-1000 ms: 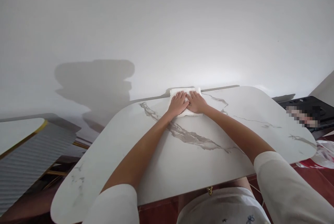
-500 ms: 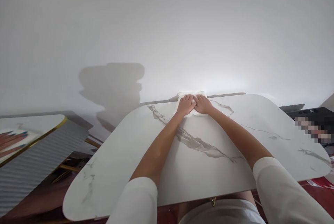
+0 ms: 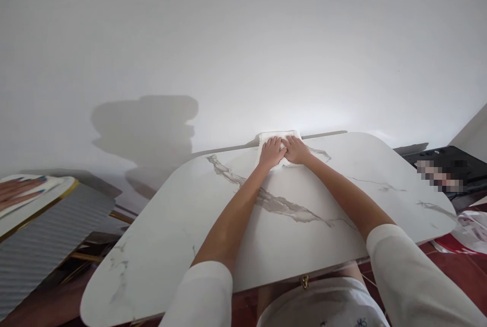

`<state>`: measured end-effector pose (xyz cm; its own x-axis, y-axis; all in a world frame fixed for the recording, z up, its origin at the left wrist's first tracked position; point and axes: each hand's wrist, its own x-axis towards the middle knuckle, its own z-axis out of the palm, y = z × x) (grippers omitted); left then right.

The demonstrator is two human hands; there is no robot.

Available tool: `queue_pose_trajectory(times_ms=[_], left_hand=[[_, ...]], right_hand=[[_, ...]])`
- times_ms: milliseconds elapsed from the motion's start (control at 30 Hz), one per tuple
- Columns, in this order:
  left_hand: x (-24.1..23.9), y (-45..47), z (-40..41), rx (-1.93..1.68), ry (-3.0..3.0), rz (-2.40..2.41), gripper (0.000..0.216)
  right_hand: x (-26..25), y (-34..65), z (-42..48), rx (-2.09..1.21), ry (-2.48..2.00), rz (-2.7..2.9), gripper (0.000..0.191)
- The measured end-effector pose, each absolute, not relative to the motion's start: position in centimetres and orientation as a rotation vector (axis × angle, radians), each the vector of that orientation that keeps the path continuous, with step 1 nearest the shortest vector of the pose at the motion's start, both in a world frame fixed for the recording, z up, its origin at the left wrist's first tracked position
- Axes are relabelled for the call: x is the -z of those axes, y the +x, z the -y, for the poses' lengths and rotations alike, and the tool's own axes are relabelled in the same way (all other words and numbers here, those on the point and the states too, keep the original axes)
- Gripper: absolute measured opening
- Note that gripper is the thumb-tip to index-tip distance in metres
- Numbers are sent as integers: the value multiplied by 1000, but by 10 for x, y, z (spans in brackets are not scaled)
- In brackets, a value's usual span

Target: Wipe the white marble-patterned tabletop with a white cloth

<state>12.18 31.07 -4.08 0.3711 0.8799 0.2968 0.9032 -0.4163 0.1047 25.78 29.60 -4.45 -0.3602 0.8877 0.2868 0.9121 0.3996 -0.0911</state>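
left fingers: lightly spread, laid flat, clamped on nothing; left hand [image 3: 271, 153] palm down on the white cloth [image 3: 279, 133].
right fingers: likewise flat and a little apart on the same cloth; right hand [image 3: 297, 150] just beside the left, the two appearing to touch near the thumbs.
cloth: white, spread under both hands, at the far edge of the near table, close to the wall [image 3: 243, 37].
forearms: bare, stretched forward over the tabletop; left sleeve [image 3: 201, 296] and right sleeve [image 3: 411, 261] white, ending near the elbows.
near table [image 3: 323, 251]: white top, rounded corners, grey marble-like veining.
wall: pale, plain, bearing a soft grey shadow [image 3: 148, 124] left of the cloth.
second table [image 3: 38, 213]: at far left, white top, gold rim, grey ribbed side.
co-worker's hand [image 3: 19, 192]: dark blue-green nails, flat on another white cloth [image 3: 53, 183] upon the second table.
black object [image 3: 472, 164]: beyond the near table's right end; partly pixelated, kind hard to tell.
bag [image 3: 467, 230]: seemingly plastic, red and white, below that object.
floor [image 3: 449, 266]: dark red tiles.
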Motion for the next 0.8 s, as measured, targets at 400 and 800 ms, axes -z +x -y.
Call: queue_pose_trajectory(times_ms=[400, 800], left_hand=[[44, 110, -236, 469, -2557, 1656, 52], [41, 89, -117, 484, -2663, 1545, 56]], right_hand=[[42, 253, -222, 57, -1552, 2429, 62], [35, 239, -92, -34, -1573, 2361, 64]])
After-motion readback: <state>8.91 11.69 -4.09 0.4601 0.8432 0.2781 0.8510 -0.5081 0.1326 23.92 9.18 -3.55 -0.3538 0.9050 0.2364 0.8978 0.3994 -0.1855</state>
